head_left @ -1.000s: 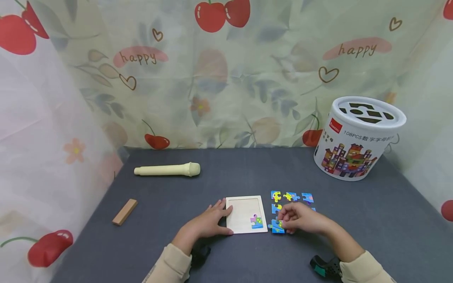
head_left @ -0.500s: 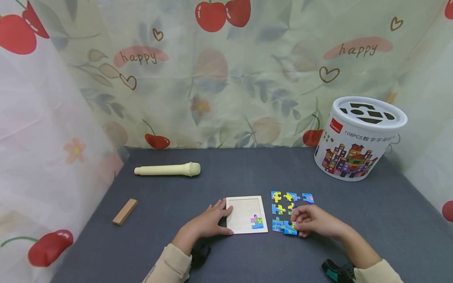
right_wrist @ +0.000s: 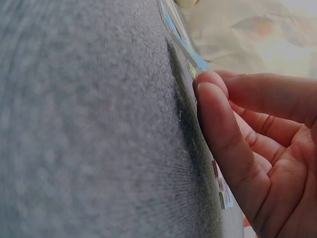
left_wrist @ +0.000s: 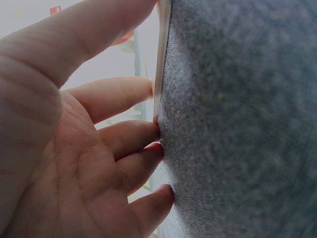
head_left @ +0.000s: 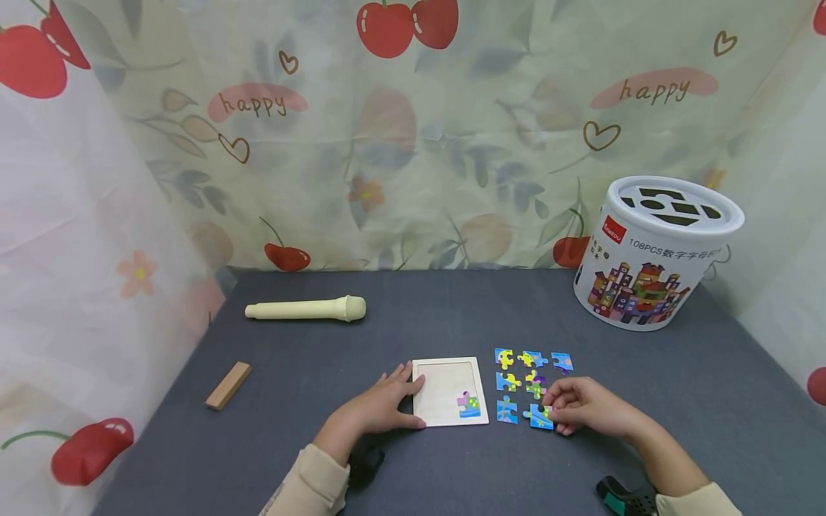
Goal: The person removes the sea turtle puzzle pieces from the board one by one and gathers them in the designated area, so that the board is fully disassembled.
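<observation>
A shallow square wooden puzzle tray (head_left: pixel 441 390) lies on the table, with a pink, green and blue puzzle piece (head_left: pixel 470 410) in its lower right corner. My left hand (head_left: pixel 379 407) rests at the tray's left edge, fingers spread. In the left wrist view, the fingertips of that hand (left_wrist: pixel 84 153) touch the tray's side and the table. Between thumb and index finger my right hand (head_left: pixel 594 407) pinches a blue-and-yellow puzzle piece (head_left: pixel 539 418). The right wrist view shows the pinched piece (right_wrist: pixel 184 44) edge-on, tilted, close over the table.
Several loose puzzle pieces (head_left: pixel 507 381) lie in rows right of the tray. Behind are a cream toy microphone (head_left: pixel 303 309) and a white printed bucket (head_left: pixel 639 265) with a slotted lid. A wooden block (head_left: pixel 228 386) lies at the left. Patterned cloth (head_left: pixel 426 179) hangs behind the table.
My right hand has moved right, carrying the pinched puzzle piece from over the lower left loose piece to the space beside it. My left hand and the tray have stayed put.
</observation>
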A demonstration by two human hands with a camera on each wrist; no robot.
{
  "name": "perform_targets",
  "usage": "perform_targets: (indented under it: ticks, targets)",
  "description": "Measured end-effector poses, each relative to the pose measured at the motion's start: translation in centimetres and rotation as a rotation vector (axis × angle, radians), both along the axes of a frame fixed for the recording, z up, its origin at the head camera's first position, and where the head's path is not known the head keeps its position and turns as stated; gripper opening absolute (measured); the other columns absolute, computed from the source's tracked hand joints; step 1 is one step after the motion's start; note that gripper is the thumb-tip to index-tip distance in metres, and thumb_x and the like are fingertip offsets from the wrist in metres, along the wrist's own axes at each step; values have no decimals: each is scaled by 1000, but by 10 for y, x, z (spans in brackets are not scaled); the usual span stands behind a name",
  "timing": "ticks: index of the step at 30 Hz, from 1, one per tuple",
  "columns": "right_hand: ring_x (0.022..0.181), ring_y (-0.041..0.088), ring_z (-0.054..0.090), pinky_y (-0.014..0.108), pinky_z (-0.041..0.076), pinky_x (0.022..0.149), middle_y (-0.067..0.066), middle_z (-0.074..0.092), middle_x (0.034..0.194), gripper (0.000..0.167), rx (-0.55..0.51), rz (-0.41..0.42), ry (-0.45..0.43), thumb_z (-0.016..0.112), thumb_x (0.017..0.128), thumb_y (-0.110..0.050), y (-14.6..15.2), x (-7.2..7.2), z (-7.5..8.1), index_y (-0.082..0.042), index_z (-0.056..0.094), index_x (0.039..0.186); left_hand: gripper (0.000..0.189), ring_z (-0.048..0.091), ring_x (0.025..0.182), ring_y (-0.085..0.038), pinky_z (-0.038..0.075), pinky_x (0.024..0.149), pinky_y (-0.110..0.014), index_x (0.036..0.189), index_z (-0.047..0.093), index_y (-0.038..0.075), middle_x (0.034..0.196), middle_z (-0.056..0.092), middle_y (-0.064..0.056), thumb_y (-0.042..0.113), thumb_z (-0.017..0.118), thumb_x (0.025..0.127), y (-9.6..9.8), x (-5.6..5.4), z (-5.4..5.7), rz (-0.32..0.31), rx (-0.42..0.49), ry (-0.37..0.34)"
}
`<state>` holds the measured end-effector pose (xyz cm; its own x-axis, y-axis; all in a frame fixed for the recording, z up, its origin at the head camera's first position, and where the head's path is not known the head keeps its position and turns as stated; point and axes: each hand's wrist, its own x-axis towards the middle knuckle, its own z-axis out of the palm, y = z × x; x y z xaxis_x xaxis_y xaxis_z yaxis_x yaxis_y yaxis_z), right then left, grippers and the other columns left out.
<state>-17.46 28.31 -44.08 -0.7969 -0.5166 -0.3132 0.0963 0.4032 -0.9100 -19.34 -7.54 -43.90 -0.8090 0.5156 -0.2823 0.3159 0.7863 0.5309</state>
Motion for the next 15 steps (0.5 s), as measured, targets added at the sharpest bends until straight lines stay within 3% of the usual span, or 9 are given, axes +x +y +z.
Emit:
perform_targets:
  ticks: [15]
  targets:
    - [63,6,58,23,53,56,3,57,77,30,11,-16,66,61,90,-13,-5,1,-4,12,53,103,77,12,145,-30,14,115,-50,143,37,11,156,14,-16,39,71,80,-1,-1,0,-12,5,3]
